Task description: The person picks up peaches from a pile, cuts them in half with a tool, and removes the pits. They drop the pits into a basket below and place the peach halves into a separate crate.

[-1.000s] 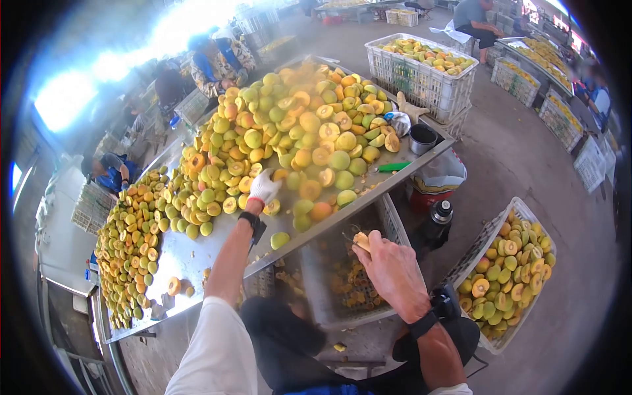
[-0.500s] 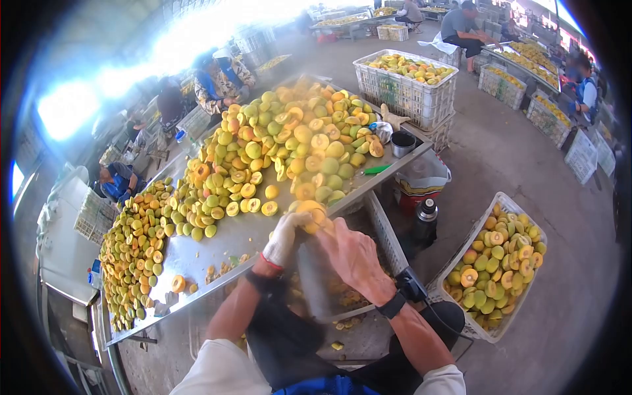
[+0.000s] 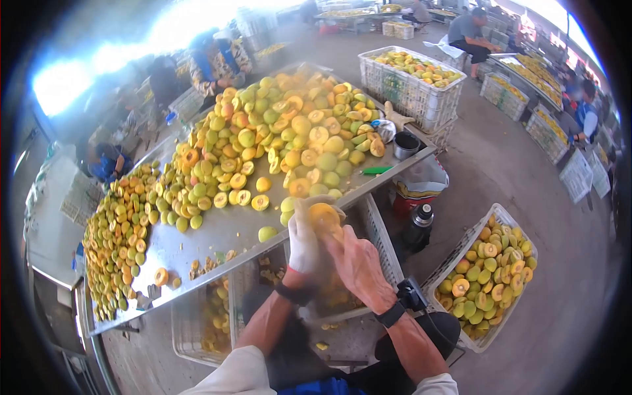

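Observation:
In front of me, over the near edge of the metal table (image 3: pixel 217 240), my left hand (image 3: pixel 301 245), in a white glove, is closed around a halved yellow peach (image 3: pixel 324 218) with its orange cut face showing. My right hand (image 3: pixel 361 268), bare and with a black wristband, presses its bent fingers against the lower side of this peach half. Whether a small tool sits in the right fingers is hidden. Just left of the glove, a greenish peach piece (image 3: pixel 267 234) lies by the table edge. A large heap of halved peaches (image 3: pixel 247 138) spreads behind.
A green-handled tool (image 3: pixel 377 170) and a metal cup (image 3: pixel 405 145) lie at the table's right edge. A black thermos (image 3: pixel 419 224) stands on the floor beside a crate of peach halves (image 3: pixel 431 280). Stacked crates (image 3: pixel 401 95) stand behind. Other people work farther back.
My left hand has shifted up and right around the peach half, whose cut face now shows more. Greenish peach pieces now lie left of the glove. The whole view has shifted slightly.

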Demonstrator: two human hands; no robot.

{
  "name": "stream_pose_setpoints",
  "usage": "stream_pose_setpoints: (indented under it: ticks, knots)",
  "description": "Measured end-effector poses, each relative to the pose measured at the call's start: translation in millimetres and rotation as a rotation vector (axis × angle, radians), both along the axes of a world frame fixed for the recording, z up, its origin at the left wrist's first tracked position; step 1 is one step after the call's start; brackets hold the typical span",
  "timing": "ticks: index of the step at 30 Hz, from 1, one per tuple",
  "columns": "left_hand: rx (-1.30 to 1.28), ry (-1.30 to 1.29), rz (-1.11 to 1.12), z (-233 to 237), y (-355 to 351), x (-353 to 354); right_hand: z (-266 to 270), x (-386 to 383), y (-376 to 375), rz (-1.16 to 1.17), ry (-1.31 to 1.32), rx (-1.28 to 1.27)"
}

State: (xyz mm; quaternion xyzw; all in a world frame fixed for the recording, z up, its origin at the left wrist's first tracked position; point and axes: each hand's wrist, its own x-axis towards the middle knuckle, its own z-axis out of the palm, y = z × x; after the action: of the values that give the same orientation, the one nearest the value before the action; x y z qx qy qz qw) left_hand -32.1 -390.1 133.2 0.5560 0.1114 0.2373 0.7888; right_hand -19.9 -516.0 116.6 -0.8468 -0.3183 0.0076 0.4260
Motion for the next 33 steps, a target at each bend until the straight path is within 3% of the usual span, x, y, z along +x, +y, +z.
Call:
stream_pose_setpoints:
  ticks: [2, 5, 8, 11, 14, 15, 19, 22, 25, 28, 33]
  knots:
    - [0.075, 0.015, 0.078, 3, -1, -1, -9, 1, 4, 0.037, -0.067, -0.024]
    - [0.189, 0.051, 0.170, 13, 0, -7, 2, -2, 8, 0.021, 0.157, 0.007]
    - [0.306, 0.015, 0.199, 3, 11, -8, 7, -4, 8, 0.077, 0.156, 0.087]
    - [0.378, -0.090, 0.079, -4, 27, -11, 18, -5, 6, 0.177, 0.200, 0.243]
    - [0.420, -0.125, 0.033, -2, 31, -19, 11, -8, 7, 0.188, 0.172, 0.217]
    - [0.584, -0.089, 0.083, 0, 30, -19, 10, -11, 9, 0.177, 0.166, 0.234]
    - [0.626, -0.134, 0.108, 0, 27, -22, 14, -17, 5, 0.203, 0.447, 0.194]
    - [0.680, -0.200, 0.080, 1, 27, -22, 13, -18, 5, 0.165, 0.298, 0.257]
    - [0.698, -0.198, 0.025, -11, 36, -19, -7, -11, 7, 0.114, 0.134, 0.080]
    - [0.709, -0.134, 0.004, -15, 39, -19, -6, -11, 5, 0.112, 0.260, 0.007]
    - [0.694, -0.223, 0.029, -12, 38, -22, 1, -19, 10, 0.173, 0.305, 0.236]
